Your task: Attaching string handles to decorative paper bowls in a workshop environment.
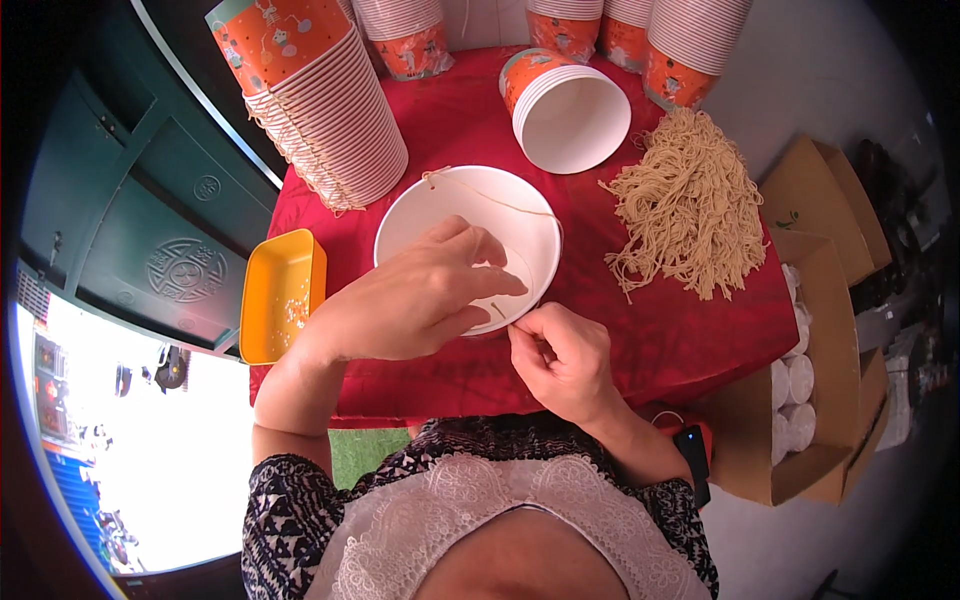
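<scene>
A white-lined paper bucket (415,215) stands near the table's front edge, its mouth facing up at me. A thin beige cord (490,196) runs across its mouth, from the far left rim to the right rim, and a short cord end (498,309) shows inside near the front. My left hand (425,290) reaches over the mouth, its fingers bent but apart, with nothing visible between them. At the bucket's front right rim, my right hand (565,360) is closed, thumb and forefinger pinched there. Whether cord is also in that pinch is hidden.
A tall stack of orange-patterned buckets (330,120) hung with cords stands far left, and a yellow tray (262,300) left. One bucket (575,120) lies tipped beyond mine. A cord pile (690,205) covers the table's right. An open cardboard box (830,360) with white rolls stands beside it.
</scene>
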The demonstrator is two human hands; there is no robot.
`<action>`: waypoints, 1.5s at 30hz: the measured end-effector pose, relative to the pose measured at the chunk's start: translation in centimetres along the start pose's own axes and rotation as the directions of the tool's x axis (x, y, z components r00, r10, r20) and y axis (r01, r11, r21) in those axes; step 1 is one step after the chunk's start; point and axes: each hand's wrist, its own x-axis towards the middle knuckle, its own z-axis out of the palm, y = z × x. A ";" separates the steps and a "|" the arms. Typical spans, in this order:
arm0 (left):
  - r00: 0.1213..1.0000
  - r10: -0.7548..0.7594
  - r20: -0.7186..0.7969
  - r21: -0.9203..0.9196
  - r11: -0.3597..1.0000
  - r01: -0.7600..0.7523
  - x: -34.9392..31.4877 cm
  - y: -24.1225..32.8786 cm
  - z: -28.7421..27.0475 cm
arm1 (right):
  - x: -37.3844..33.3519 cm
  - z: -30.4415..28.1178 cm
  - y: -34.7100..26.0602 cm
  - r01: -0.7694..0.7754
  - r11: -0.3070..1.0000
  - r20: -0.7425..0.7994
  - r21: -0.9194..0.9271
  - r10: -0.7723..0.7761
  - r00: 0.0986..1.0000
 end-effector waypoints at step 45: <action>0.878 -0.478 0.018 -0.750 0.574 0.328 0.1 1.1 3.2 | 6.6 -4.4 -1.6 0.093 0.988 0.344 0.121 -0.130 0.930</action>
